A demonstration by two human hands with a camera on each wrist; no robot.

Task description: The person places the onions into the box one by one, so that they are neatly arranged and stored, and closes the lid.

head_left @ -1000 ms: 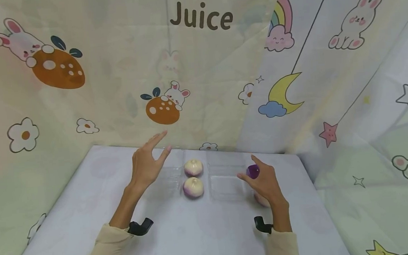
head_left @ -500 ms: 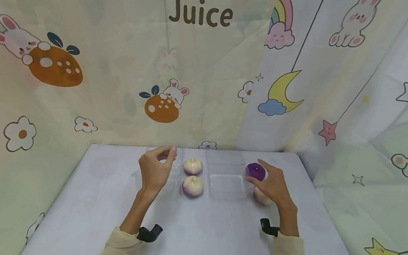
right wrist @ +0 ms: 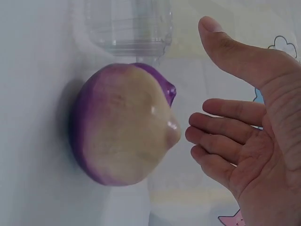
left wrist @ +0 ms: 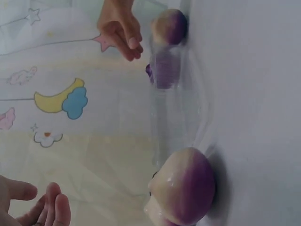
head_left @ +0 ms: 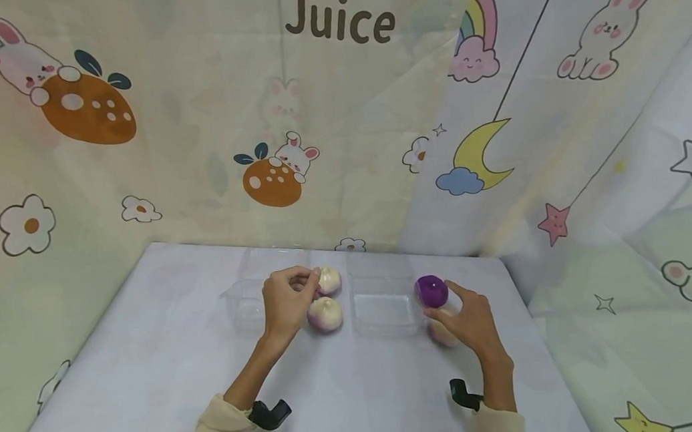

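My left hand (head_left: 283, 307) hovers at the two white-and-purple, onion-shaped vegetables in the middle, overlapping the rear one (head_left: 329, 279) in the head view. The front one (head_left: 325, 315) sits just right of its fingers. In the left wrist view, bent fingers (left wrist: 55, 205) and thumb hold nothing, apart from the vegetables. My right hand (head_left: 474, 321) is spread over a third white-and-purple vegetable (right wrist: 124, 127), partly hidden beneath it in the head view. Thumb and fingers stand apart, with nothing between them. Beyond lies a deep purple vegetable (head_left: 432, 291), right of the fingertips' clear box.
A clear plastic box (head_left: 389, 310) with its lid raised at the back stands between the vegetables. Another clear box (head_left: 245, 307) is at the left, partly behind my left hand. A printed curtain (head_left: 347, 142) rises behind the white table (head_left: 347, 403).
My left hand has come down and right from the left box to the middle pair, its fingers bending. My right hand has drawn back rightward from the purple vegetable, which stays behind, uncovered.
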